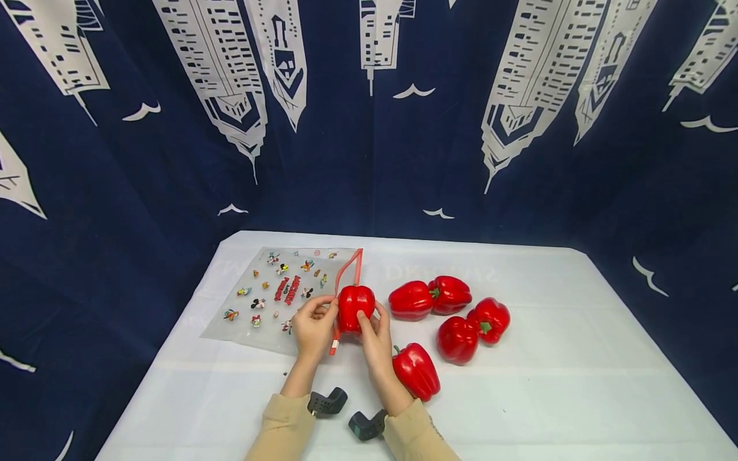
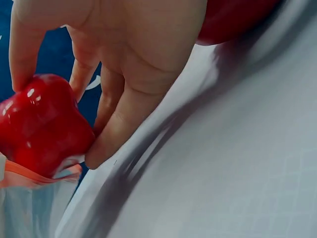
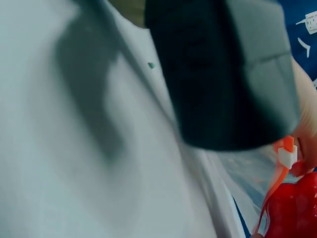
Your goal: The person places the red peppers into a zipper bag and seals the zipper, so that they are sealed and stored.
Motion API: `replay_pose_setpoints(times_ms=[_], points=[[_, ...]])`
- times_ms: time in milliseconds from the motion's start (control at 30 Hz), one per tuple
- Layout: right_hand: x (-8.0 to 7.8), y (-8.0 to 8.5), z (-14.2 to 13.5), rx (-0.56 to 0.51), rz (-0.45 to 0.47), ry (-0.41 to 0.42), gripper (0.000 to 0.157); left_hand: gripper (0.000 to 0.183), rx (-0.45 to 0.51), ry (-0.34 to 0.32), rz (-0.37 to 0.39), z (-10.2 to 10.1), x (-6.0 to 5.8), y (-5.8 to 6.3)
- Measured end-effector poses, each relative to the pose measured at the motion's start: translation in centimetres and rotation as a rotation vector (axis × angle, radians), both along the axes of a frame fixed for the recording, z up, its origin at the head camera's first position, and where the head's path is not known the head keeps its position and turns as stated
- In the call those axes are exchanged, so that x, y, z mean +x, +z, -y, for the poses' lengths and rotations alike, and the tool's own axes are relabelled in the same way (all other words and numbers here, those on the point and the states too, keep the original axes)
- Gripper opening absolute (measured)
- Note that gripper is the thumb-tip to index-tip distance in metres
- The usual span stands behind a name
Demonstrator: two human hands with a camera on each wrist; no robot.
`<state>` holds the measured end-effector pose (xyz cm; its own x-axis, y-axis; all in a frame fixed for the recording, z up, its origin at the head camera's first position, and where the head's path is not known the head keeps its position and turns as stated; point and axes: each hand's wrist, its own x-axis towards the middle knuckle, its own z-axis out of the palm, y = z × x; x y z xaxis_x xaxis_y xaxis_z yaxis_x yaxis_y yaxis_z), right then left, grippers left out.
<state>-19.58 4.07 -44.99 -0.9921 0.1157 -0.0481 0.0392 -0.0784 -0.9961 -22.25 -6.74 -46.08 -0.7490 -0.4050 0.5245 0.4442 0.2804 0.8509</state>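
Observation:
A clear zip bag (image 1: 254, 320) with cartoon figures and an orange zip edge lies flat on the table. My left hand (image 1: 314, 325) pinches the bag's edge at its open mouth. A red bell pepper (image 1: 355, 306) is in the grip of my right hand (image 1: 377, 339), thumb on the near side, fingers on the far side. In the left wrist view, that pepper (image 2: 42, 124) sits at the bag's orange mouth, its lower end hidden by the bag. A white zip slider (image 3: 288, 156) shows beside the left-hand fingers in the right wrist view.
Several more red bell peppers lie to the right: a pair (image 1: 410, 301) at the back, another pair (image 1: 457, 340) nearer, and a single one (image 1: 416, 371) beside my right forearm. Dark wrist cameras (image 1: 328, 402) sit at both wrists. Behind the white table (image 1: 553, 397) hangs a blue printed cloth (image 1: 369, 160).

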Motion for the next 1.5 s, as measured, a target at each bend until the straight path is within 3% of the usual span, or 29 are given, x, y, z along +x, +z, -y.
replay_pose_setpoints(times_ms=[167, 300, 600, 800, 1000, 1133, 1367, 1500], points=[[-1.3, -2.6, -0.1, 0.027, 0.0, -0.015, 0.059, 0.007, 0.017, -0.009, -0.003, 0.3, -1.5, -2.4], [-1.6, -3.7, -0.1, 0.052, -0.014, -0.017, 0.062, 0.006, 0.018, -0.012, -0.029, 0.3, -1.5, -2.6], [-1.8, -3.5, -0.7, 0.082, -0.012, 0.039, 0.062, 0.004, -0.029, -0.019, -0.065, 0.1, -1.4, -2.6], [-2.3, -4.3, -1.0, 0.144, -0.013, 0.058, 0.072, 0.004, -0.068, -0.008, -0.085, 0.0, -1.3, -2.5], [-2.5, -4.8, -1.0, 0.156, -0.04, 0.061, 0.068, 0.007, -0.1, 0.018, -0.128, -0.1, -1.4, -2.6], [-2.6, -4.8, -1.1, 0.125, -0.083, 0.071, 0.06, 0.01, -0.097, 0.031, -0.154, -0.3, -1.4, -2.3], [-2.4, -4.8, -1.2, 0.099, -0.061, 0.086, 0.056, 0.009, -0.1, 0.031, -0.186, -1.0, 0.3, 0.4], [-2.3, -5.0, -1.1, 0.103, -0.047, 0.105, 0.055, 0.009, -0.101, 0.01, -0.192, -1.1, 0.6, 0.8]])
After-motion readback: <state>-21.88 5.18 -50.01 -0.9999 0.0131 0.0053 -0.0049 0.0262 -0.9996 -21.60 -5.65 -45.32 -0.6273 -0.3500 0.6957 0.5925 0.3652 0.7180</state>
